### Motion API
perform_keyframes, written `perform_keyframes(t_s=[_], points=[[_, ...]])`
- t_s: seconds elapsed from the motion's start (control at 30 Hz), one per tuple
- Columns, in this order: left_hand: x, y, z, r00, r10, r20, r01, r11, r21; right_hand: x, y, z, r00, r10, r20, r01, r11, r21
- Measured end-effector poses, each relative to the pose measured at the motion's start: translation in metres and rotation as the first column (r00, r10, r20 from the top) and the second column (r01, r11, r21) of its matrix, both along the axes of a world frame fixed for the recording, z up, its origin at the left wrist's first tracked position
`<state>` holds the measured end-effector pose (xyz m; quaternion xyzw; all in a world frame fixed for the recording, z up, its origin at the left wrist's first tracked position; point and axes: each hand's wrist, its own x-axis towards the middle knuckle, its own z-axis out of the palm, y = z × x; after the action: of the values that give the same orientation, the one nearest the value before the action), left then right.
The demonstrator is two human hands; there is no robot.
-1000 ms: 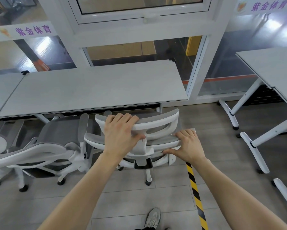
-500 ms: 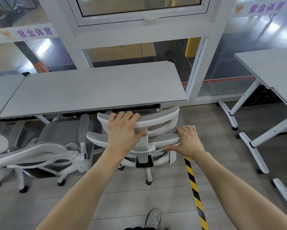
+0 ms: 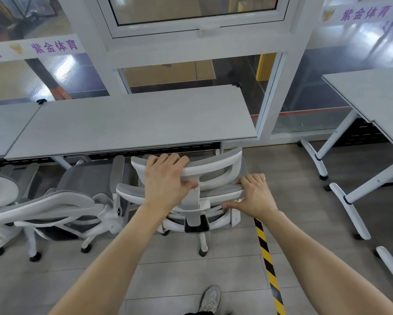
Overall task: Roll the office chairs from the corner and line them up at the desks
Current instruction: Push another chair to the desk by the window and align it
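A white-framed office chair point(image 3: 216, 169) with grey mesh stands right in front of me, its back toward me and its seat tucked under the front edge of the long grey desk point(image 3: 132, 123). My left hand point(image 3: 166, 178) grips the top of its headrest. My right hand point(image 3: 254, 194) holds the right end of the backrest's upper rim. A second chair of the same kind point(image 3: 82, 196) sits just left of it at the same desk, and part of a third chair point(image 3: 0, 192) shows at the far left edge.
A glass partition with a white frame point(image 3: 279, 92) runs behind the desk. Another grey desk on white wheeled legs point(image 3: 359, 183) stands to the right. A yellow-black floor strip point(image 3: 268, 264) runs toward me beside my shoe point(image 3: 210, 298). Open floor lies between the two desks.
The chair has rolled slightly forward toward the desk, with both hands staying on it; the view has shifted a little with it.
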<state>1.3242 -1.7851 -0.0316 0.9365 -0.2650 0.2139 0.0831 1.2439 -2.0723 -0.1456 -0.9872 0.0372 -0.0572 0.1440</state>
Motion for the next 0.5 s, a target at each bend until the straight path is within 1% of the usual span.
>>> perform_keyframes(t_s=[0.3, 0.5], points=[[0.001, -0.002, 0.003, 0.999, -0.023, -0.025, 0.023, 1.0, 0.014, -0.012, 0.003, 0.0, 0.999, -0.045, 0.021, 0.045, 0.999, -0.004], [0.005, -0.011, 0.005, 0.999, -0.019, -0.034, 0.019, 1.0, 0.005, -0.002, -0.004, 0.003, 0.999, -0.044, -0.016, 0.044, 0.999, -0.001]])
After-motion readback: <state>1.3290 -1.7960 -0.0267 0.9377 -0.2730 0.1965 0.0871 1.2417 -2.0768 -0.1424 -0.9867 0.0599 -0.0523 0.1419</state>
